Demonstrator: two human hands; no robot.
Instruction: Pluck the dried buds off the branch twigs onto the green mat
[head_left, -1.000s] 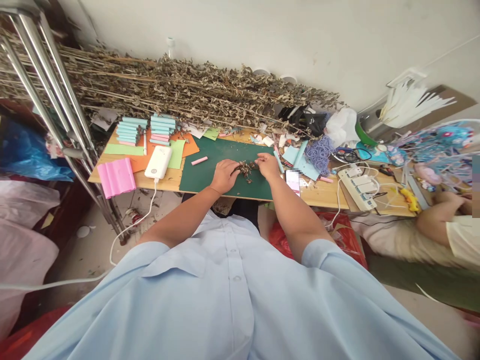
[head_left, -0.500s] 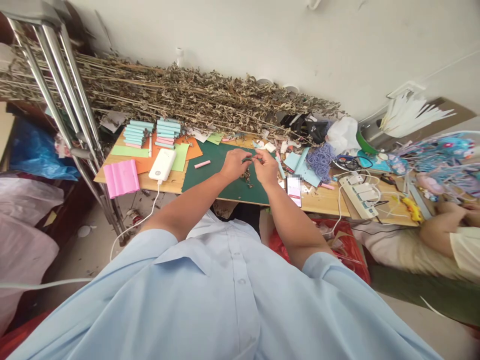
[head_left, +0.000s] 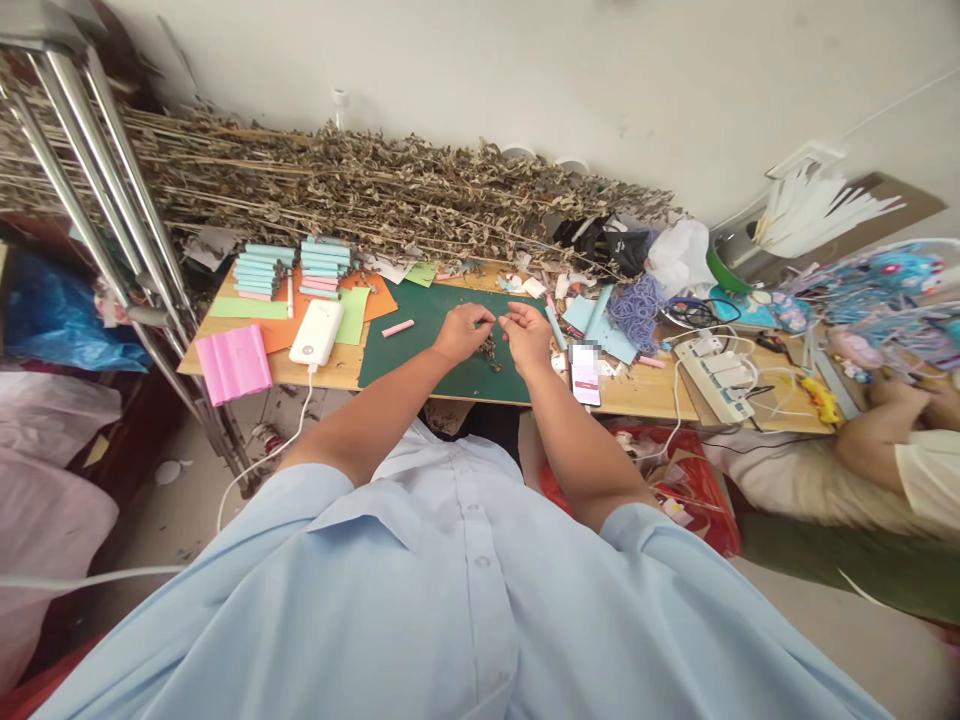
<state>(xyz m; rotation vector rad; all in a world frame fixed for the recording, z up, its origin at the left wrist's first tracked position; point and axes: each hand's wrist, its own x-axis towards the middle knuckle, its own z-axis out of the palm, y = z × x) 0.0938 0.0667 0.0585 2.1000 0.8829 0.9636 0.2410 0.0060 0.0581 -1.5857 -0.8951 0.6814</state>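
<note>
Over the green mat (head_left: 412,360), my left hand (head_left: 465,331) has thumb and fingers pinched together; whatever they hold is too small to name. Close on its right, my right hand (head_left: 524,332) is also pinched, its grip too small to make out. A narrow gap parts the fingertips. Between and below the hands lies a small heap of dried plant bits (head_left: 489,352). A pink paper roll (head_left: 397,328) rests on the mat to the left of my hands.
Stacked paper rolls (head_left: 324,262), a white power bank (head_left: 316,332) and pink paper (head_left: 234,362) lie left. Dried stalks (head_left: 360,190) run along the back. Rightward are a phone (head_left: 586,376), purple yarn (head_left: 636,312), a power strip (head_left: 712,378) and another person's arm (head_left: 874,440).
My hands have moved slightly apart at the fingertips. The dark bit seen between them earlier no longer shows. The whole view has shifted a little.
</note>
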